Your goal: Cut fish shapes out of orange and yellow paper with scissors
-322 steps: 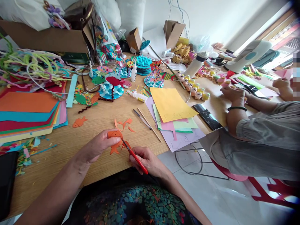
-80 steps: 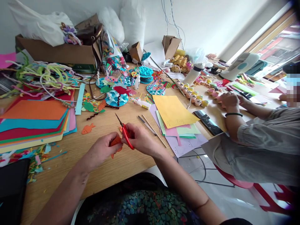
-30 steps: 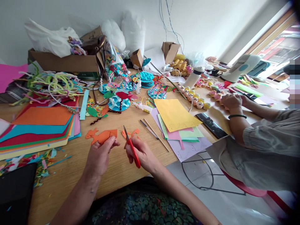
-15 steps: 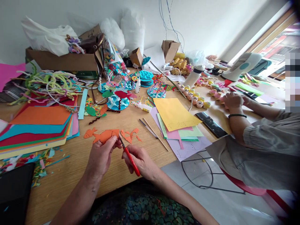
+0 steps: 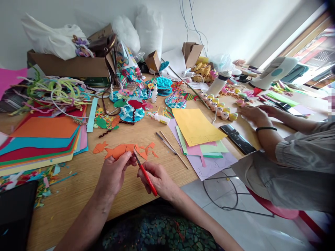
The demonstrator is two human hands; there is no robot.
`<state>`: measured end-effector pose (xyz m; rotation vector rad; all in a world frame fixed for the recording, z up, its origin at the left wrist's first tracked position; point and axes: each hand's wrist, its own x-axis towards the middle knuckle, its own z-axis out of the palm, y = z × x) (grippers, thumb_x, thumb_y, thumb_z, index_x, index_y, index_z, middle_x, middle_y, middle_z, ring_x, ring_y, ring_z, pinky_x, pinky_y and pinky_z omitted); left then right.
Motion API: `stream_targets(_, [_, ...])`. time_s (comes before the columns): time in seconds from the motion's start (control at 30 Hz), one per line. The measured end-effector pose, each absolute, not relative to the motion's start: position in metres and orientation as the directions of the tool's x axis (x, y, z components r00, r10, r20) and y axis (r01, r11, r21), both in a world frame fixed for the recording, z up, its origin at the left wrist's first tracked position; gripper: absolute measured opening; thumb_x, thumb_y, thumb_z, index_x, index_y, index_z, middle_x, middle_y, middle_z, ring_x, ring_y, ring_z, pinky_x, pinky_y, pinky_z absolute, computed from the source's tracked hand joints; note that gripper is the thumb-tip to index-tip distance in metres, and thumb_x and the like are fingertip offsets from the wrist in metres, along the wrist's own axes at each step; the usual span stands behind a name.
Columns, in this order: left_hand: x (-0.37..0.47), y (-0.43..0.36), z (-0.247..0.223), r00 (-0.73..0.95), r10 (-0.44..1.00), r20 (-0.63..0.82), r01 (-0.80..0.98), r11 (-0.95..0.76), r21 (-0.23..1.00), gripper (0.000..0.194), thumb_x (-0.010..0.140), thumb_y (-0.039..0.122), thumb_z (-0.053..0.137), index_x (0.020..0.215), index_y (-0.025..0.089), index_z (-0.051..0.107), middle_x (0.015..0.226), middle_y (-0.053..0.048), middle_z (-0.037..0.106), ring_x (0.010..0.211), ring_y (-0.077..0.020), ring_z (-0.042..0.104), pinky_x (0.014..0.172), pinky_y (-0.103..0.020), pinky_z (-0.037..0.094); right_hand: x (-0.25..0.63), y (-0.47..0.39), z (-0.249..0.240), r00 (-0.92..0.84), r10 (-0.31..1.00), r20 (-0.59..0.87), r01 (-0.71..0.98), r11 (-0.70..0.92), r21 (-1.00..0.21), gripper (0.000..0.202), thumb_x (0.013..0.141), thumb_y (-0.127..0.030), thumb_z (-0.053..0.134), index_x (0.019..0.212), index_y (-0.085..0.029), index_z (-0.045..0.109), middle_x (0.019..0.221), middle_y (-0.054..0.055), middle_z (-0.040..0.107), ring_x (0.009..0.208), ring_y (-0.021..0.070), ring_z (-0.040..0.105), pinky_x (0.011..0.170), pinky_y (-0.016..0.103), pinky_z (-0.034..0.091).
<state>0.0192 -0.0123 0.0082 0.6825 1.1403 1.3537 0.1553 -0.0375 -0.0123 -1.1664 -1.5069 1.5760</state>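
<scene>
The head-worn camera looks forward and down, close above the bare left hand (image 5: 115,172) and bare right hand (image 5: 160,177), across the light-brown wooden tabletop (image 5: 66,195) (a plain white wall (image 5: 240,24) closes the far side).

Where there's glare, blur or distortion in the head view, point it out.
Head view: light reflects off the glossy black device; the window at upper right is washed out; the co-worker's hand looks smeared; the frame's right edge is stretched and dark-cornered; the scissors and held orange paper look fairly clear.
</scene>
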Motion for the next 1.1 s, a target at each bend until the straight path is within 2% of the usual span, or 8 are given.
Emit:
stream_targets(0.77, [0.0209,-0.0114,0.0085,-0.097,0.959,-0.265,-0.374,0.212,0.903,0.008,0.053,0.020,0.070,0.056,0.014,0.067,0.056,0.000,0.065,0.050,-0.0113,0.055,0.046,-0.023,0.046,0.1608,-0.0405,-0.0175,-0.390,0.902,-0.186,0.090,-0.164,-0.982,0.044,0.083,-0.058,0.049,0.065,-0.017,0.046,0.054,-0.005,0.037,0.048,0.0077,0.034,0.044,0.021,0.025])
stream_targets(1.1, [0.0181,-0.0105,0.0045,-0.045,0.962,-0.268,-0.381,0.231,0.895,0.009,0.055,0.021,0.072,0.058,0.014,0.069,0.058,-0.001,0.066,0.053,-0.0124,0.056,0.048,-0.024,0.047,0.1620,-0.0409,-0.0198,-0.373,0.908,-0.191,0.112,-0.160,-0.981,0.039,0.081,-0.052,0.055,0.065,-0.017,0.047,0.054,-0.005,0.037,0.048,0.0076,0.033,0.043,0.020,0.025])
